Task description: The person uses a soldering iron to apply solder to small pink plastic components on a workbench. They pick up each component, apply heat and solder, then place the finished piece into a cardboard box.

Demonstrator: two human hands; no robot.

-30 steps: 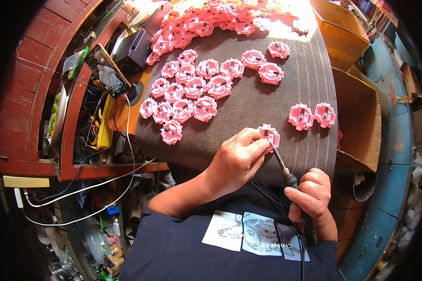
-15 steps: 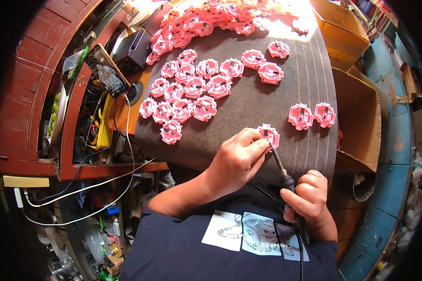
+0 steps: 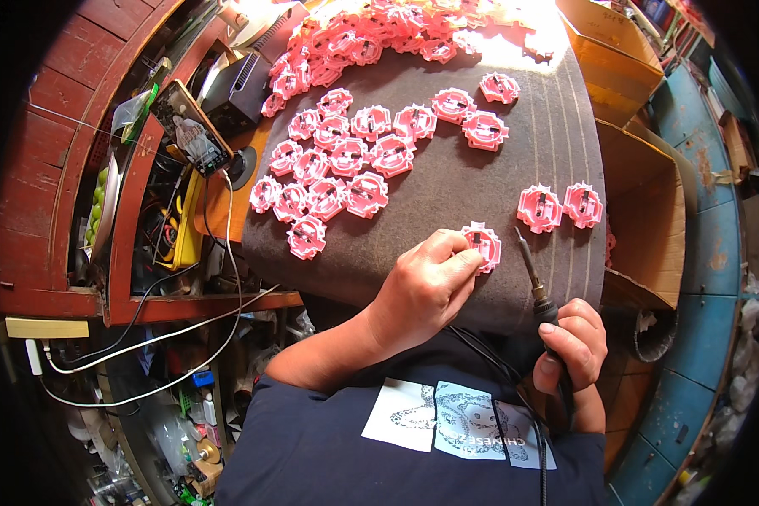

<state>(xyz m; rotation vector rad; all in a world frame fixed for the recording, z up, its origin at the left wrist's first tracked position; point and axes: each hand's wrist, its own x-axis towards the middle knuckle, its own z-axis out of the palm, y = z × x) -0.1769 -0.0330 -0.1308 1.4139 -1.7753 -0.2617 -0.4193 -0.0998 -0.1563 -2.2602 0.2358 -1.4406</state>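
Observation:
My left hand (image 3: 430, 277) is closed, its thumb and forefinger pinched at the left side of a pink plastic part (image 3: 487, 244) near the front of the grey mat. That part has a scalloped outline and a small black piece inside. Exactly what the fingertips grip on it is hidden. My right hand (image 3: 575, 344) is wrapped round a soldering iron (image 3: 546, 311) with a black handle. The iron's tip points up and away, to the right of the part and apart from it. Two more pink parts (image 3: 539, 209) lie just beyond the tip.
Several similar parts (image 3: 348, 157) lie in rows at left on the grey mat (image 3: 447, 190), with a big pile (image 3: 354, 42) behind. Cardboard boxes (image 3: 649, 202) stand at right. A phone (image 3: 192, 128) with a white cable is propped at left. The iron's black cord (image 3: 543, 472) runs across my shirt.
My right hand has moved right, drawing the soldering iron's tip away from the pink part. My left hand stays at the part.

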